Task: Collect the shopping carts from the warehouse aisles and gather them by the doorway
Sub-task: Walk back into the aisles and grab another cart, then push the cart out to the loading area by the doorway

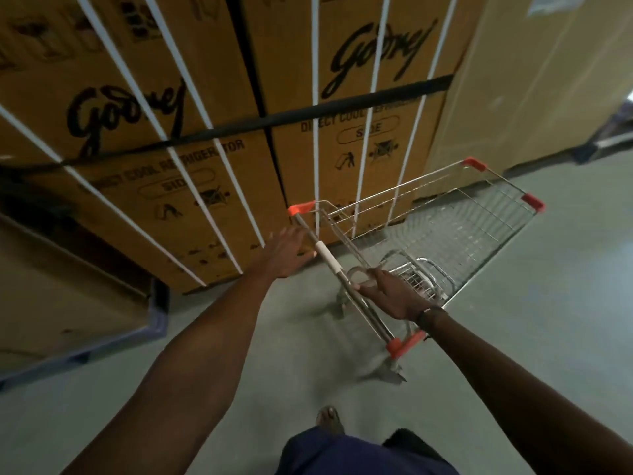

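Observation:
A wire shopping cart (455, 234) with orange corner caps stands on the grey floor, its basket empty and pointing up and to the right. Its metal handle bar (329, 258) runs diagonally from the upper left to the lower right. My right hand (390, 294) is closed around the lower half of that bar. My left hand (286, 253) hovers with fingers spread just left of the bar's upper half, near the white sleeve, and holds nothing.
Tall cardboard refrigerator boxes (178, 138) bound with white straps stand close on the left and ahead of the cart. Another plain carton (548, 73) rises at the right on a blue pallet (603, 142). Open grey floor (548, 320) lies to the right.

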`<state>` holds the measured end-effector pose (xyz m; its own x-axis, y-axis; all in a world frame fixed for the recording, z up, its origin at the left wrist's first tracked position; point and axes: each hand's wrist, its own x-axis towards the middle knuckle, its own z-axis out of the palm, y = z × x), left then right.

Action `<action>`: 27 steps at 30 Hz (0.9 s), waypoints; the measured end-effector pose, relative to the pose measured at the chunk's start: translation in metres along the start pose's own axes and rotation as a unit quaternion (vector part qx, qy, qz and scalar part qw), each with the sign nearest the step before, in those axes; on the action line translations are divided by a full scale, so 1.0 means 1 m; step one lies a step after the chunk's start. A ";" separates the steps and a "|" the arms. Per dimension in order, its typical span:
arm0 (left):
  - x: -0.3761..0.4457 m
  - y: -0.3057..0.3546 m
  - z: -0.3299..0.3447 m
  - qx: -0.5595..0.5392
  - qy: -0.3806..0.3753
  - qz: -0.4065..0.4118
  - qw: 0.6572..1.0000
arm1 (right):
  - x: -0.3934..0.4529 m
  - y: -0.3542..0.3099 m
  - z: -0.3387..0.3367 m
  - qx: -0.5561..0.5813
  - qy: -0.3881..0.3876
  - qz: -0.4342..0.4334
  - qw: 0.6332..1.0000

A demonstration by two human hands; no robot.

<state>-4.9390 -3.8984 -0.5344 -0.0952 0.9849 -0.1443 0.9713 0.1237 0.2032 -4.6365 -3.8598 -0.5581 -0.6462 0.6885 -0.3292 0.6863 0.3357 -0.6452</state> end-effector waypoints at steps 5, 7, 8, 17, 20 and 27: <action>0.023 -0.013 0.005 0.024 -0.049 0.091 0.994 | -0.028 -0.002 0.034 0.061 0.003 0.086 0.994; 0.025 -0.013 0.007 0.037 -0.054 0.098 0.993 | -0.036 -0.008 0.051 0.073 0.022 0.123 0.989; 0.026 -0.013 0.007 0.038 -0.052 0.095 0.993 | -0.037 -0.011 0.058 0.061 0.047 0.137 0.988; 0.025 -0.018 0.021 0.034 -0.071 0.159 0.984 | -0.061 -0.024 0.085 -0.108 0.177 0.248 0.946; 0.032 -0.015 0.033 0.020 -0.107 0.188 0.976 | -0.079 -0.004 0.089 -0.128 0.186 0.265 0.938; 0.062 0.016 0.062 0.073 -0.145 0.296 0.941 | -0.123 0.037 0.076 -0.138 0.176 0.284 0.932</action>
<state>-4.9156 -3.8425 -0.6003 0.5158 0.7989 -0.3094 0.8566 -0.4759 0.1994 -4.5569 -3.9814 -0.5941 -0.0354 0.9578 -0.2853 0.9755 -0.0289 -0.2179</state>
